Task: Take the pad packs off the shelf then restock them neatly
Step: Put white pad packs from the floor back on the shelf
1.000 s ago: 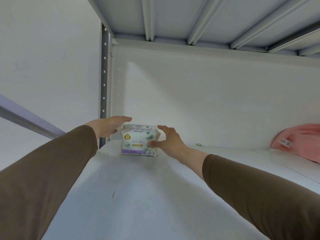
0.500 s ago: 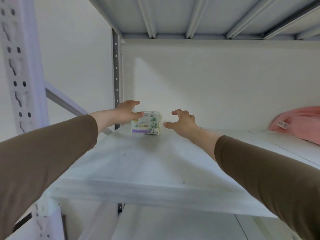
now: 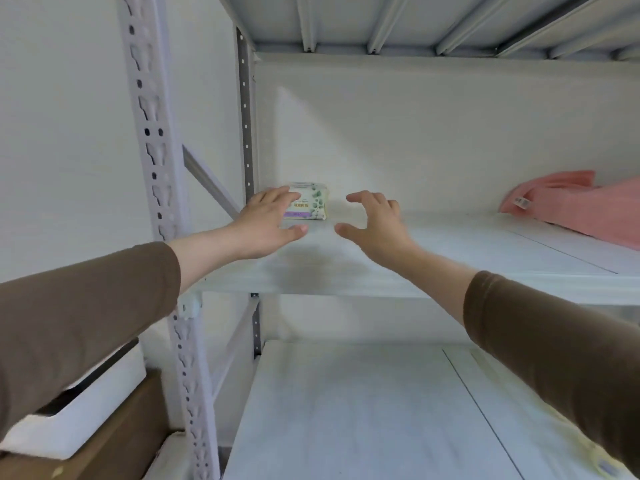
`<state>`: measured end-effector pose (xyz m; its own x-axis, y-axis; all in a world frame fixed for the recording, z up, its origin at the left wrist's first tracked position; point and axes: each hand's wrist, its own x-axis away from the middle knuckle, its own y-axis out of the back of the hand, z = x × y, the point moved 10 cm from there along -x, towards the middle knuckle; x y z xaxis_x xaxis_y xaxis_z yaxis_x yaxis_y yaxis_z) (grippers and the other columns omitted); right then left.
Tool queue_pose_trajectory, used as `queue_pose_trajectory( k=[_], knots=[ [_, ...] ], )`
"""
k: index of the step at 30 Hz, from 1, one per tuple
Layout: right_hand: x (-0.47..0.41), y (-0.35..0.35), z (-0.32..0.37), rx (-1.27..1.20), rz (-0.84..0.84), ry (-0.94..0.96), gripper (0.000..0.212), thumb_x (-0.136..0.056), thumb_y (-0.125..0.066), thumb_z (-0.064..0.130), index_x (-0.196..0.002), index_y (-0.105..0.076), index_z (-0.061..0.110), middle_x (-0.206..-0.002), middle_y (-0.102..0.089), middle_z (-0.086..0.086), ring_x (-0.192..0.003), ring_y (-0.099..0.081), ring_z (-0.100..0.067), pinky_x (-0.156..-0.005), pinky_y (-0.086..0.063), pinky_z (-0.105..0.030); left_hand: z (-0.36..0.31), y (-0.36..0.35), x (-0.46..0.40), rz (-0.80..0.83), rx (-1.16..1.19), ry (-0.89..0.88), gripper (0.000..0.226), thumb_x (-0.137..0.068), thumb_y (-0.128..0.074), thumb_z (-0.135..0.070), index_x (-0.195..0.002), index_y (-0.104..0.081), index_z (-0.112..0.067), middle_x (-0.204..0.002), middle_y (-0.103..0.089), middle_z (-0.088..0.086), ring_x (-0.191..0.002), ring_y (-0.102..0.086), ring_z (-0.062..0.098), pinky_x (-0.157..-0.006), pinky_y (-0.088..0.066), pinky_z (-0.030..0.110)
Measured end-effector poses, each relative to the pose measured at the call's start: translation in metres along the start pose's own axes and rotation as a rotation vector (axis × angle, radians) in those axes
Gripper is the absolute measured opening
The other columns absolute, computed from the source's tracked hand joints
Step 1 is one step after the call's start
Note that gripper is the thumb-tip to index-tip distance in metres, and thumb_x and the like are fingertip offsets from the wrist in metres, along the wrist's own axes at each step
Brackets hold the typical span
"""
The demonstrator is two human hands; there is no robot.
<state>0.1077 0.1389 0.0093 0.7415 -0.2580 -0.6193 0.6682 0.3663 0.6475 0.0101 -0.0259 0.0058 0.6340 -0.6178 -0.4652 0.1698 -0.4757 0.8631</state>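
Observation:
One small white pad pack (image 3: 311,202) with green leaf print and a purple strip stands at the back left corner of the white shelf (image 3: 363,271), against the back wall. My left hand (image 3: 268,225) hovers in front of it with fingers spread, partly covering its left side; I cannot tell if it touches. To the right of the pack, and apart from it, my right hand (image 3: 375,223) hangs over the shelf with loosely curved fingers and holds nothing.
A pink folded cloth (image 3: 571,206) with a tag lies at the shelf's right end. The perforated metal upright (image 3: 156,161) stands at the left. A lower shelf board (image 3: 346,410) lies below. White and brown boxes (image 3: 86,410) sit at the bottom left.
Both hands have let go of the pack and drawn back toward the shelf's front. The view has pulled away and tipped down, so the upright and lower shelf now show.

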Motion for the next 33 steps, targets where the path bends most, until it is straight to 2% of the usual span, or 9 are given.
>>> queue_pose_trajectory(
  k=[7, 11, 14, 21, 27, 33],
  knots=[
    [0.085, 0.005, 0.050, 0.081, -0.064, 0.123, 0.052, -0.091, -0.062, 0.044, -0.138, -0.047, 0.026, -0.139, -0.047, 0.007, -0.131, -0.034, -0.020, -0.101, -0.031, -0.038, -0.028, 0.004, 0.101, -0.064, 0.010, -0.064, 0.070, -0.098, -0.050, -0.050, -0.155, -0.022, -0.022, -0.165, -0.012, 0.000, -0.152, -0.002, 0.020, -0.122, -0.004, 0.035],
    [0.135, 0.004, 0.065, 0.052, -0.104, 0.212, 0.047, -0.092, -0.061, 0.042, -0.135, -0.048, 0.026, -0.135, -0.049, 0.008, -0.126, -0.038, -0.019, -0.098, -0.033, -0.036, -0.039, -0.001, 0.155, -0.097, 0.002, -0.088, 0.068, -0.098, -0.049, -0.049, -0.154, -0.023, -0.022, -0.165, -0.012, -0.001, -0.152, 0.000, 0.017, -0.124, -0.006, 0.040],
    [0.182, -0.013, 0.058, 0.015, -0.066, 0.219, 0.045, -0.092, -0.060, 0.040, -0.134, -0.048, 0.026, -0.133, -0.049, 0.009, -0.124, -0.038, -0.018, -0.096, -0.032, -0.033, -0.045, -0.022, 0.203, -0.087, 0.002, -0.102, 0.067, -0.098, -0.049, -0.047, -0.154, -0.022, -0.021, -0.165, -0.009, -0.002, -0.152, 0.003, 0.014, -0.124, -0.004, 0.040],
    [0.315, -0.102, 0.005, 0.033, 0.154, 0.142, 0.046, -0.091, -0.060, 0.036, -0.134, -0.048, 0.024, -0.135, -0.049, 0.006, -0.124, -0.040, -0.024, -0.096, -0.036, -0.038, -0.032, -0.141, 0.328, 0.139, -0.003, 0.000, 0.070, -0.098, -0.050, -0.044, -0.155, -0.019, -0.019, -0.165, -0.008, 0.002, -0.152, 0.001, 0.020, -0.124, -0.004, 0.043],
    [0.411, -0.185, -0.037, 0.045, 0.305, 0.016, 0.046, -0.090, -0.064, 0.032, -0.133, -0.049, 0.023, -0.136, -0.049, 0.003, -0.125, -0.040, -0.025, -0.099, -0.037, -0.042, 0.002, -0.239, 0.420, 0.295, 0.078, 0.048, 0.069, -0.098, -0.051, -0.043, -0.155, -0.020, -0.021, -0.165, -0.008, -0.001, -0.152, 0.002, 0.017, -0.124, -0.005, 0.042],
    [0.502, -0.276, -0.067, 0.077, 0.460, -0.156, 0.048, -0.088, -0.065, 0.032, -0.132, -0.050, 0.021, -0.130, -0.052, 0.000, -0.115, -0.043, -0.028, -0.095, -0.040, -0.045, 0.049, -0.331, 0.504, 0.479, 0.107, 0.079, 0.070, -0.097, -0.050, -0.046, -0.155, -0.019, -0.020, -0.165, -0.011, 0.001, -0.153, -0.001, 0.020, -0.122, -0.013, 0.049]
  ],
)
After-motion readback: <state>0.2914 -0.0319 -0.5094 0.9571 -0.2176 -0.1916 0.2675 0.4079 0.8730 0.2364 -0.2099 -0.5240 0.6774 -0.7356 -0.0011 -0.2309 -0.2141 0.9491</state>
